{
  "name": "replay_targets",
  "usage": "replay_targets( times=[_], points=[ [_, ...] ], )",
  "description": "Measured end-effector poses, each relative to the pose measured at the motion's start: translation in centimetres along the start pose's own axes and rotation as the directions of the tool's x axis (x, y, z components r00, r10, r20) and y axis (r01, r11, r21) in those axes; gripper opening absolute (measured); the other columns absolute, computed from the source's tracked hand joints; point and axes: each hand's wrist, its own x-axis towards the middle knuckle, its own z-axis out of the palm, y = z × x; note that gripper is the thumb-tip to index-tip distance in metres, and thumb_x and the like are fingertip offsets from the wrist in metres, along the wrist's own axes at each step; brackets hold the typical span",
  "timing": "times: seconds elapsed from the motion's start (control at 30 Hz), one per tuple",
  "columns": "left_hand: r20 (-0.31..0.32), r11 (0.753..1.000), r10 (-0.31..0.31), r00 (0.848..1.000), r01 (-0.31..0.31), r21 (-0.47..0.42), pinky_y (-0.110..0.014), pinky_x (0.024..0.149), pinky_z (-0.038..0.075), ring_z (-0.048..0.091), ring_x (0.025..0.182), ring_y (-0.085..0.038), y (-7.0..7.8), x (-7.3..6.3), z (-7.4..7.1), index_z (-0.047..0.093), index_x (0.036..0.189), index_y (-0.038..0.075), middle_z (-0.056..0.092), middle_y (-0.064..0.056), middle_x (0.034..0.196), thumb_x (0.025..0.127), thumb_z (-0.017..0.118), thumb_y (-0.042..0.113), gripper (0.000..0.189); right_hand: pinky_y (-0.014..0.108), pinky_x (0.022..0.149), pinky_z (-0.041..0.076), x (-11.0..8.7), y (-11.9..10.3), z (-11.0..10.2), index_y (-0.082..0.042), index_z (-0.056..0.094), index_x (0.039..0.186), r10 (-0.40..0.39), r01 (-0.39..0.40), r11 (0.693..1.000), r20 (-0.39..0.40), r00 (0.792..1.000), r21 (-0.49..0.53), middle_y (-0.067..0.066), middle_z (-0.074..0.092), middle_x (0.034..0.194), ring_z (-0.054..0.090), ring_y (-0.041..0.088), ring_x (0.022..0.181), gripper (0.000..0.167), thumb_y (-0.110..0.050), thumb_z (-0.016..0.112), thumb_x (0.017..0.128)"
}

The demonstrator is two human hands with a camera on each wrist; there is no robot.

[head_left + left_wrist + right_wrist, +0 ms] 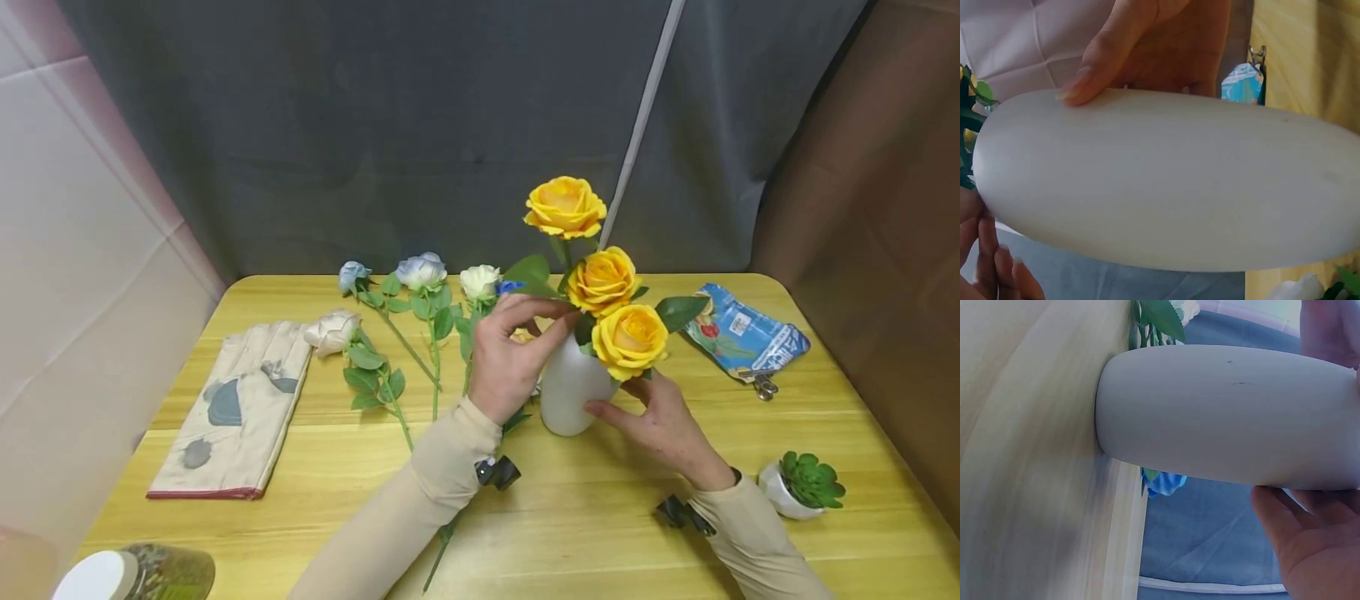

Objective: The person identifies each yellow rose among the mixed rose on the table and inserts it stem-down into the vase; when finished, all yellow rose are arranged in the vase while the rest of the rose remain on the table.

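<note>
A white vase (568, 392) stands upright on the table, with three yellow roses in its mouth. One yellow rose (566, 207) rises highest; the other two, a middle rose (602, 281) and a low rose (630, 340), lean right. At the mouth, my left hand (512, 354) pinches the tall rose's stem with thumb and fingers; its fingertips partly hide behind leaves. My right hand (663, 425) grips the vase's right side, thumb (1088, 81) in front and fingers around behind. In the right wrist view the vase (1222, 419) stands with its base on the wood.
Left of the vase lie loose stems with a white rose (480, 282), pale blue roses (422, 272) and a cream rose (332, 332). A folded cloth (232, 417) and a lidded jar (168, 571) are further left. At right are a blue packet (750, 333), scissors (763, 385) and a potted succulent (806, 483).
</note>
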Motion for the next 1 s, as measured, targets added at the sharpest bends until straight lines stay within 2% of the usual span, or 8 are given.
replay_targets(
  times=[0.17, 0.23, 0.4, 0.47, 0.67, 0.8, 0.87, 1.0],
  points=[
    [0.029, 1.000, -0.021, 0.999, 0.021, 0.001, -0.024, 0.069, 0.050, 0.061, 0.088, -0.017, -0.1, -0.3, -0.2, 0.082, 0.096, 0.007, 0.073, -0.005, 0.091, 0.088, 0.081, 0.013, 0.009, 0.031, 0.103, 0.053, 0.0, 0.1, 0.0, -0.003, 0.050, 0.145, -0.004, 0.004, 1.000, -0.003, 1.000, -0.014, 0.012, 0.059, 0.143, 0.054, -0.001, 0.127, 0.063, -0.009, 0.080, 0.090],
    [0.041, 0.999, -0.038, 0.998, 0.039, -0.021, -0.024, 0.068, 0.049, 0.060, 0.083, -0.015, -0.1, -0.4, -0.3, 0.082, 0.095, 0.007, 0.071, -0.005, 0.088, 0.089, 0.080, 0.013, 0.009, 0.035, 0.104, 0.054, 0.0, 0.1, -0.1, -0.003, 0.050, 0.145, -0.009, 0.009, 1.000, -0.003, 1.000, -0.011, 0.013, 0.059, 0.143, 0.054, 0.000, 0.127, 0.063, -0.009, 0.080, 0.090],
    [0.058, 0.996, -0.076, 0.995, 0.079, -0.046, -0.023, 0.067, 0.050, 0.060, 0.075, -0.012, 0.0, -0.4, -0.4, 0.083, 0.097, 0.009, 0.069, -0.002, 0.083, 0.090, 0.079, 0.014, 0.009, 0.051, 0.104, 0.053, 0.0, 0.0, -0.1, -0.002, 0.049, 0.145, 0.001, -0.001, 1.000, 0.000, 1.000, 0.001, 0.013, 0.058, 0.144, 0.057, 0.018, 0.130, 0.063, -0.009, 0.079, 0.090],
    [0.063, 0.995, -0.082, 0.995, 0.085, -0.047, -0.023, 0.066, 0.050, 0.060, 0.075, -0.012, 0.0, -0.4, -0.6, 0.083, 0.098, 0.010, 0.069, -0.002, 0.083, 0.090, 0.080, 0.014, 0.010, 0.052, 0.104, 0.053, 0.0, -0.1, 0.0, -0.002, 0.049, 0.145, 0.003, -0.003, 1.000, 0.000, 1.000, 0.002, 0.014, 0.059, 0.144, 0.057, 0.026, 0.130, 0.063, -0.009, 0.079, 0.091],
    [0.076, 0.989, -0.145, 0.987, 0.147, -0.021, -0.024, 0.064, 0.051, 0.064, 0.078, -0.012, -0.6, -0.6, -1.9, 0.082, 0.100, 0.010, 0.073, -0.004, 0.089, 0.090, 0.080, 0.017, 0.012, 0.052, 0.103, 0.053, 0.0, -0.2, 0.1, -0.003, 0.051, 0.144, -0.009, 0.009, 1.000, 0.000, 1.000, -0.004, 0.014, 0.059, 0.143, 0.058, 0.028, 0.130, 0.061, -0.008, 0.079, 0.090],
    [0.119, 0.963, -0.265, 0.957, 0.257, 0.077, -0.025, 0.071, 0.057, 0.068, 0.080, -0.012, -1.7, -1.2, -3.7, 0.081, 0.103, 0.012, 0.077, -0.002, 0.091, 0.092, 0.079, 0.021, 0.015, 0.051, 0.104, 0.053, 0.0, -0.2, 0.0, -0.003, 0.050, 0.144, -0.001, 0.001, 1.000, 0.007, 1.000, -0.010, 0.013, 0.058, 0.145, 0.057, 0.031, 0.131, 0.062, -0.009, 0.079, 0.090],
    [0.144, 0.937, -0.334, 0.932, 0.312, 0.155, -0.026, 0.071, 0.057, 0.070, 0.079, -0.014, -2.5, -1.7, -4.7, 0.081, 0.104, 0.013, 0.078, -0.002, 0.090, 0.092, 0.078, 0.022, 0.015, 0.052, 0.104, 0.053, 0.0, -0.3, 0.0, -0.003, 0.050, 0.145, 0.003, -0.003, 1.000, 0.010, 1.000, -0.009, 0.014, 0.057, 0.145, 0.057, 0.033, 0.131, 0.062, -0.010, 0.079, 0.091],
    [0.184, 0.874, -0.443, 0.877, 0.377, 0.307, -0.028, 0.066, 0.057, 0.074, 0.076, -0.022, -4.4, -2.9, -6.5, 0.080, 0.101, 0.009, 0.078, -0.005, 0.086, 0.093, 0.077, 0.019, 0.013, 0.053, 0.105, 0.052, -0.1, -0.5, 0.0, -0.003, 0.050, 0.145, 0.010, -0.010, 1.000, 0.012, 1.000, 0.005, 0.015, 0.057, 0.145, 0.056, 0.036, 0.132, 0.061, -0.009, 0.078, 0.091]
  ],
)
